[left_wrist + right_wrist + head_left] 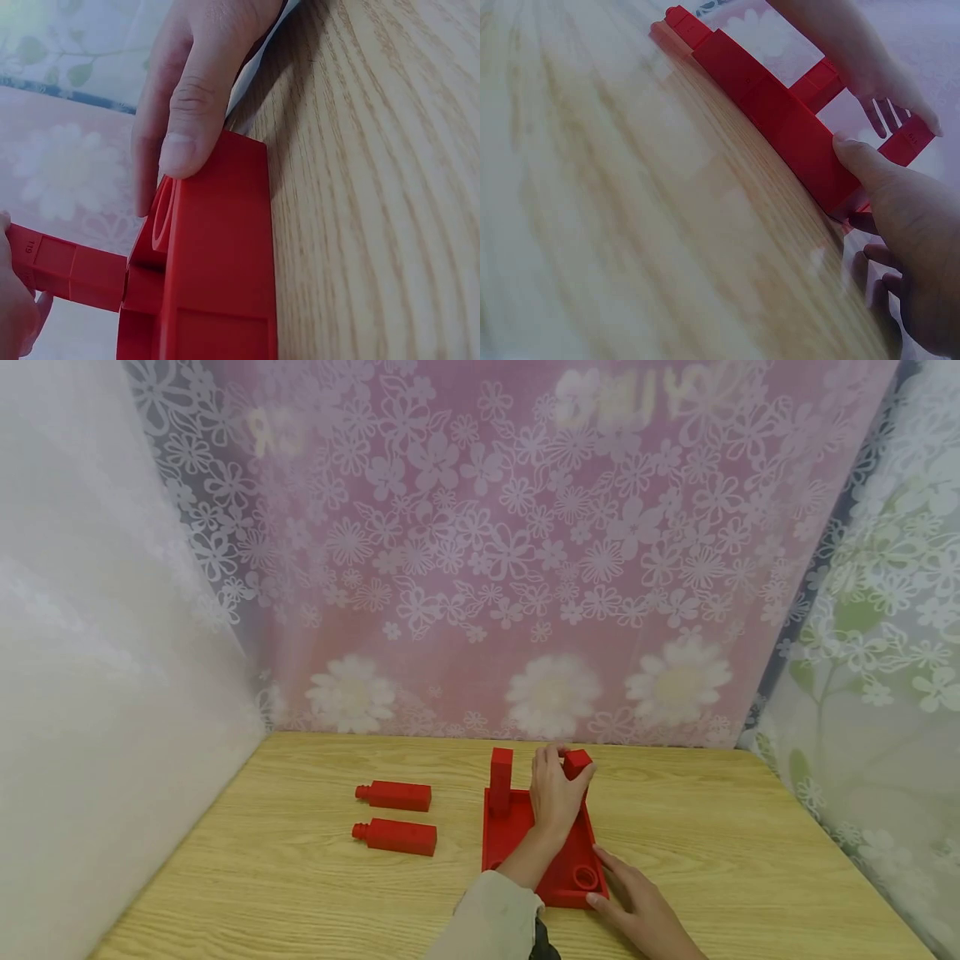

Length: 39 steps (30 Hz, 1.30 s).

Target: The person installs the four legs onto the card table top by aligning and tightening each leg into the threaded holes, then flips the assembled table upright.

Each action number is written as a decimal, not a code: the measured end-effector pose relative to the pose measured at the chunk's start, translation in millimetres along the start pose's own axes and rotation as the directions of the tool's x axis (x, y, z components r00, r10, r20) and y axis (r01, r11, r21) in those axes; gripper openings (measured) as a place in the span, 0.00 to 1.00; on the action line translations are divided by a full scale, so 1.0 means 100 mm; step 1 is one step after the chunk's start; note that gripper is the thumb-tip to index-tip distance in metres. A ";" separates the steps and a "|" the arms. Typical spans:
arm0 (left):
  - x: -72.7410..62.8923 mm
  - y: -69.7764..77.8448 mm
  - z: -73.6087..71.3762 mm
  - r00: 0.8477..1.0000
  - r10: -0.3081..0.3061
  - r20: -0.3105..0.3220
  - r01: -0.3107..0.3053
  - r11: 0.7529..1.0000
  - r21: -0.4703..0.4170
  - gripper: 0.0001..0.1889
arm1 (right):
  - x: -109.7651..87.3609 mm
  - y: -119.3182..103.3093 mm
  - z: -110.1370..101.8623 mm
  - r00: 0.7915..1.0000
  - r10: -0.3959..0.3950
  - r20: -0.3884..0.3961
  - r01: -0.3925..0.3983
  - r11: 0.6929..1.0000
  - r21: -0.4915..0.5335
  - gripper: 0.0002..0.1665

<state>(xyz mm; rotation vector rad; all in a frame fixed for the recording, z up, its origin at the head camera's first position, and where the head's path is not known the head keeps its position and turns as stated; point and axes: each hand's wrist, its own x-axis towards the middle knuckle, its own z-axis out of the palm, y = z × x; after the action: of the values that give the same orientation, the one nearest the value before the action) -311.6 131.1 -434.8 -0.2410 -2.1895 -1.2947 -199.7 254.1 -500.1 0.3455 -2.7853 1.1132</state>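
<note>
A shallow red tray-like base point(517, 839) with a raised rim lies on the table, a round socket point(586, 877) showing at its near right corner. One square red post point(501, 781) stands upright at the far left corner. At the far right corner my left hand point(553, 793) grips the top of a second red post point(577, 764) between thumb and fingers; its lower end meets the base in the left wrist view. My right hand point(641, 897) holds the near right corner of the base, with the thumb point(862, 161) on the near wall and a finger along the right side.
Left of the base, two loose red posts point(401, 796) point(402, 837) lie on the wooden table point(300, 893), their threaded ends pointing left. A flowered pink curtain point(465, 568) hangs behind the table, with pale sheets on both sides.
</note>
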 end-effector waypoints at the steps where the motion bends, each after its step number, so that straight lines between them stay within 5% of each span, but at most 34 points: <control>1: 0.00 0.00 0.00 1.000 -0.008 0.008 0.009 1.000 -0.013 0.23 | 0.00 0.00 0.00 1.000 0.002 0.000 -0.002 1.000 -0.001 0.41; 9: 0.03 0.00 -0.04 0.997 -0.045 0.067 0.049 0.997 -0.062 0.20 | -0.01 0.00 -0.01 1.000 0.010 0.005 -0.010 1.000 0.006 0.41; 21: 0.04 -0.04 -0.09 0.989 0.013 0.148 0.015 0.982 -0.190 0.17 | 0.00 -0.01 -0.01 1.000 0.018 0.009 -0.018 1.000 0.009 0.41; 32: 0.09 -0.05 -0.12 0.942 0.019 0.335 0.022 0.993 -0.118 0.19 | 0.01 0.01 0.01 1.000 0.012 0.007 -0.012 1.000 0.004 0.42; 35: 0.10 -0.06 -0.13 0.948 0.026 0.316 -0.003 0.997 -0.072 0.19 | 0.01 0.01 0.01 1.000 0.005 0.008 -0.005 1.000 0.008 0.41; 39: 0.08 -0.05 -0.12 0.982 0.079 0.174 -0.077 0.997 -0.020 0.18 | 0.01 0.01 0.00 0.999 0.034 0.017 -0.034 0.999 0.010 0.42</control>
<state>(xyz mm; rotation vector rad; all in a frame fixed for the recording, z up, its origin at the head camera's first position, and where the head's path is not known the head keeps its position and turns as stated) -316.0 116.6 -429.5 -0.4570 -2.2919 -1.2877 -200.8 254.2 -500.3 0.3113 -2.8109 1.1377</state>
